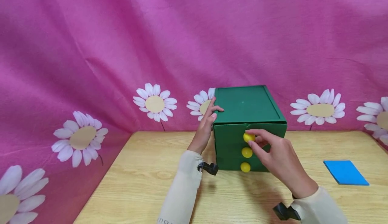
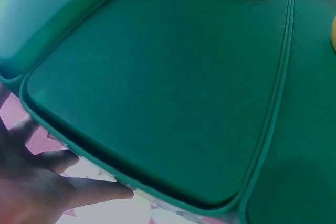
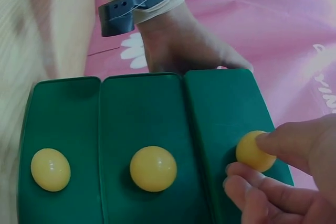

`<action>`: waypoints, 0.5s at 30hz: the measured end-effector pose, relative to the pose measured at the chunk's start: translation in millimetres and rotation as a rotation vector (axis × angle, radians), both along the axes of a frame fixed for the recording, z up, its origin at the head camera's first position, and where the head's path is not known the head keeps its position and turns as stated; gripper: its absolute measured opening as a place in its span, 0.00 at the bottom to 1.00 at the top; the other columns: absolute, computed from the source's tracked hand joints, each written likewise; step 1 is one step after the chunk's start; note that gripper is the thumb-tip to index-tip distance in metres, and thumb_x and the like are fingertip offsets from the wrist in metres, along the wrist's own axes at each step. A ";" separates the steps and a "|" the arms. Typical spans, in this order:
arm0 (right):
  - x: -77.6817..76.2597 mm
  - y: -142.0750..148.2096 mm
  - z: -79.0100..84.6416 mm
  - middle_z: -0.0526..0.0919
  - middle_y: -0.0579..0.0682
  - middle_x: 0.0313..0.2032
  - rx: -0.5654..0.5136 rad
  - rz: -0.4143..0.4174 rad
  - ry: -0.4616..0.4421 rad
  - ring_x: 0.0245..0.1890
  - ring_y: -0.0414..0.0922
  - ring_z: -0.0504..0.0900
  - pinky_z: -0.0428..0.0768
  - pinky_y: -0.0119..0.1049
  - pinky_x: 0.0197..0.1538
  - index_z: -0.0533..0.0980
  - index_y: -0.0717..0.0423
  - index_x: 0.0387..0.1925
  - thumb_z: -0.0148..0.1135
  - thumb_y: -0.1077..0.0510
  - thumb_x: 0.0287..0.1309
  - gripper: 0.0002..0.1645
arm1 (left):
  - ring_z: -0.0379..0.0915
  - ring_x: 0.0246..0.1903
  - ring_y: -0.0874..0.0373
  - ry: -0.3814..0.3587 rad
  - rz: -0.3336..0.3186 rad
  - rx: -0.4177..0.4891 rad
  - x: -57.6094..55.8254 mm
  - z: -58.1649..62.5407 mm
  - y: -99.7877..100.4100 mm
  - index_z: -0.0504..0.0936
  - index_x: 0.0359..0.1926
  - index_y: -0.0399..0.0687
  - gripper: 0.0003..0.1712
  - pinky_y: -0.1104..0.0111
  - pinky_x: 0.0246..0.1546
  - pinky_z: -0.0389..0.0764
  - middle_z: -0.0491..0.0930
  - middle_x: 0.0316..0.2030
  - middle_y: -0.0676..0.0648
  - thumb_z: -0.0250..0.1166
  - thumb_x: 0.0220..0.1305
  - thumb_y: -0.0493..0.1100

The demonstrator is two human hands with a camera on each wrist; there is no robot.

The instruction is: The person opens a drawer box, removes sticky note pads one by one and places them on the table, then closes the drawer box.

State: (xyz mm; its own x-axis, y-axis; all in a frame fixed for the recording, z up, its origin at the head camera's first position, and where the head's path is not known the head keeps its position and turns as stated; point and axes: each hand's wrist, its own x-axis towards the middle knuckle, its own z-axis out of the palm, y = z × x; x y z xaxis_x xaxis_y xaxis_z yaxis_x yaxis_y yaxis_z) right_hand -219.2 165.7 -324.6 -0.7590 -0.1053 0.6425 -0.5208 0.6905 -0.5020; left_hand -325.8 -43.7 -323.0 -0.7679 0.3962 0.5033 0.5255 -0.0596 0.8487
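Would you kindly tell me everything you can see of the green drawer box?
The green drawer box looks plastic, with a rimmed flat top and three stacked drawers, each bearing a round yellow knob. It stands upright on the wooden table, its drawers apparently shut or nearly so. The left hand touches its left side and top edge; the right hand pinches the top knob.
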 end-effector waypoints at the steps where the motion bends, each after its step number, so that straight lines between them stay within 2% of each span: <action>1: -0.6 0.1 -0.4 0.83 0.39 0.27 -0.006 -0.003 0.009 0.26 0.37 0.79 0.69 0.30 0.22 0.81 0.46 0.49 0.69 0.61 0.55 0.18 | 0.35 0.73 0.53 0.001 -0.006 0.000 0.0 0.6 0.7 0.67 0.57 0.38 0.22 0.41 0.63 0.50 0.37 0.76 0.49 0.40 0.70 0.46; 9: -4.1 0.8 -3.0 0.84 0.42 0.29 -0.034 -0.002 0.045 0.26 0.39 0.79 0.71 0.30 0.23 0.80 0.47 0.50 0.69 0.62 0.55 0.20 | 0.31 0.74 0.54 0.009 -0.009 -0.002 1.1 2.4 3.9 0.66 0.57 0.37 0.22 0.42 0.66 0.46 0.36 0.76 0.48 0.39 0.71 0.45; 15: -6.7 0.1 -5.3 0.84 0.42 0.30 -0.036 0.006 0.058 0.27 0.37 0.79 0.75 0.29 0.26 0.80 0.47 0.50 0.68 0.63 0.55 0.20 | 0.33 0.74 0.53 -0.005 0.006 -0.010 2.8 1.6 3.0 0.67 0.57 0.39 0.21 0.38 0.62 0.49 0.37 0.76 0.49 0.39 0.71 0.46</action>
State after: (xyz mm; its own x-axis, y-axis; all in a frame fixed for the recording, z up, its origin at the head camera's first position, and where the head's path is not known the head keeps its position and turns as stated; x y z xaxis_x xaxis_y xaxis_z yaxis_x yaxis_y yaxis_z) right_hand -225.9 165.8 -329.9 -0.7196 -0.0855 0.6891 -0.5539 0.6693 -0.4953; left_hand -322.9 -40.7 -321.4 -0.7727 0.3963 0.4959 0.5219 -0.0481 0.8516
